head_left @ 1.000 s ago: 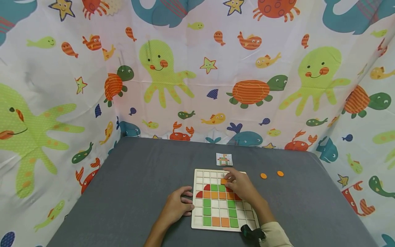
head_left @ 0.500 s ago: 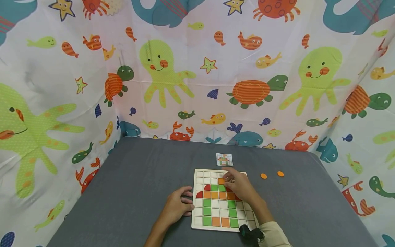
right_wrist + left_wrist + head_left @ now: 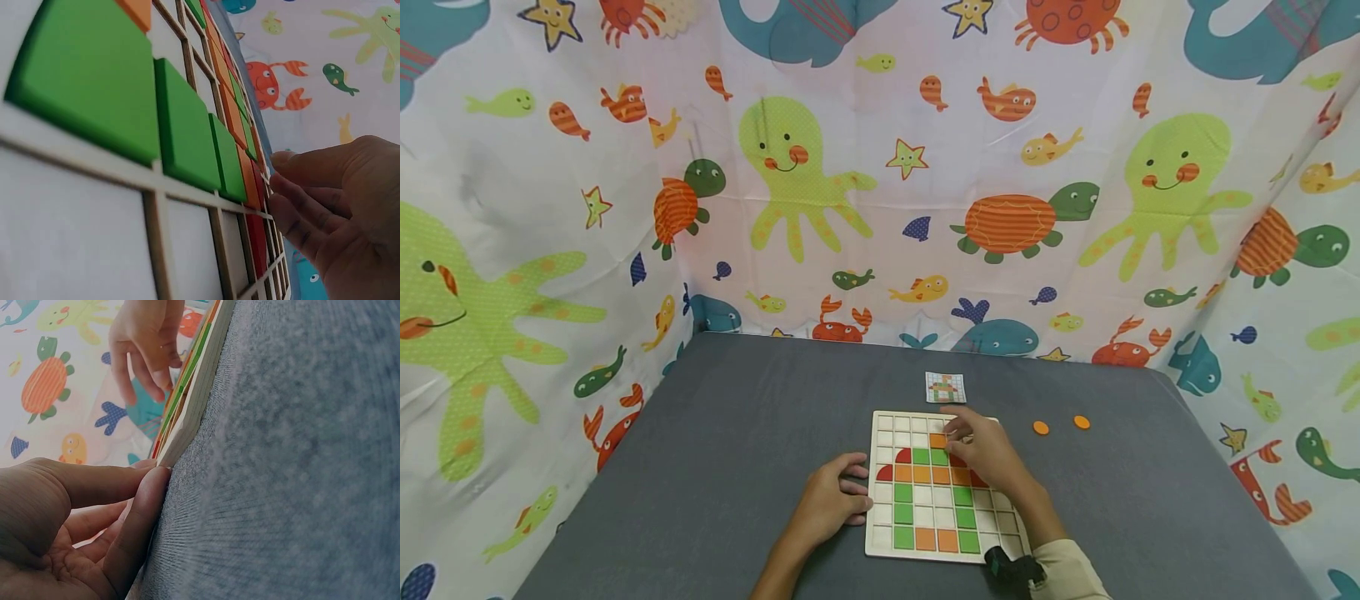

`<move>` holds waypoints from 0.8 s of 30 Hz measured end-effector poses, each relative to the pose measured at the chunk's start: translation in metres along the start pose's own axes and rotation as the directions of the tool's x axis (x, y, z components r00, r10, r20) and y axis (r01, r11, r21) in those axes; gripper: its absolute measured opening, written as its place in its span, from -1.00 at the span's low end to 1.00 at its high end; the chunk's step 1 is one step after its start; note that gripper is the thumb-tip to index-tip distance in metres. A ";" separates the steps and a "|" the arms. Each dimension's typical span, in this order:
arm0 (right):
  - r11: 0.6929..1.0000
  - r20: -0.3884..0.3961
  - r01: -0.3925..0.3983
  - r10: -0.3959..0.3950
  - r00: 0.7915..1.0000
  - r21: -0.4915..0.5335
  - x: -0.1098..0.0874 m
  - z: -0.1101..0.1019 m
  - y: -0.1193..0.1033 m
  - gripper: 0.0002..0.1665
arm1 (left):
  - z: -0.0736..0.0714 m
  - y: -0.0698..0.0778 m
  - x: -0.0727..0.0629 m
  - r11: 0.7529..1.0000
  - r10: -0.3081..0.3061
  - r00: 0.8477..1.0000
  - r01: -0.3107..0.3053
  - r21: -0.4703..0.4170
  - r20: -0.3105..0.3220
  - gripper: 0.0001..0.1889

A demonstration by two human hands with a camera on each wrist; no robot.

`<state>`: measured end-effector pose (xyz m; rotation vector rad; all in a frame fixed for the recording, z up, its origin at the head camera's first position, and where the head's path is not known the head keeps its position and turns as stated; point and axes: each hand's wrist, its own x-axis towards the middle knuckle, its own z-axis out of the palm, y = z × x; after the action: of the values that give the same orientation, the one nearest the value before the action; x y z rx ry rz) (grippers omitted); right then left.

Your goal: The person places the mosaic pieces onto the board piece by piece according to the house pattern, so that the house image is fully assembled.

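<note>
A pale wooden grid board (image 3: 880, 533) lies on the table, with green, orange and red tiles set in many of its cells. Thumb and finger of my left hand (image 3: 831, 500) pinch the board's left edge; the left wrist view shows both tips at a corner of its rim (image 3: 187, 425). Over the upper part reaches my right hand (image 3: 981, 446), its curled fingertips at an orange square tile (image 3: 937, 441) above the green tiles (image 3: 921, 456). The hand covers the tile's right side and some cells behind it. In the right wrist view, thumb and fingers (image 3: 294, 194) bunch near the board's far end.
A small printed pattern card (image 3: 945, 387) lies beyond the board. Two orange round pieces, one nearer (image 3: 1041, 427) and one farther right (image 3: 1081, 422), lie on the grey tablecloth (image 3: 760, 417). A sea-animal curtain (image 3: 850, 167) hangs behind and at both sides.
The orange square tile has shifted slightly left with my right hand and lies in line with the grid. It has stayed there over the last half second. My left hand has not moved.
</note>
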<state>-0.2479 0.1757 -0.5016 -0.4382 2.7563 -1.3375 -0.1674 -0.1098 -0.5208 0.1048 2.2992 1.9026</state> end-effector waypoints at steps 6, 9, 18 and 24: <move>1.000 -0.029 0.015 -0.014 0.999 0.004 -0.004 -0.010 0.005 -0.33 | 0.000 0.000 0.000 1.000 0.001 1.000 -0.001 0.000 -0.001 -0.29; 0.999 -0.060 0.028 -0.030 0.998 -0.019 -0.005 -0.016 0.008 -0.33 | 0.000 0.000 0.000 1.000 0.003 1.000 -0.003 -0.001 -0.002 -0.29; 1.000 -0.117 -0.027 0.025 0.993 -0.008 -0.008 -0.033 0.020 -0.36 | 0.000 0.001 0.000 1.000 0.003 1.000 -0.003 0.006 -0.005 -0.29; 0.997 -0.179 -0.036 0.023 0.984 -0.070 -0.010 -0.043 0.031 -0.33 | 0.000 0.001 0.000 1.000 -0.003 1.000 0.003 0.004 -0.004 -0.29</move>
<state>-0.2525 0.2297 -0.4998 -0.2921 2.9509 -1.3344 -0.1675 -0.1098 -0.5203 0.0973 2.3051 1.8981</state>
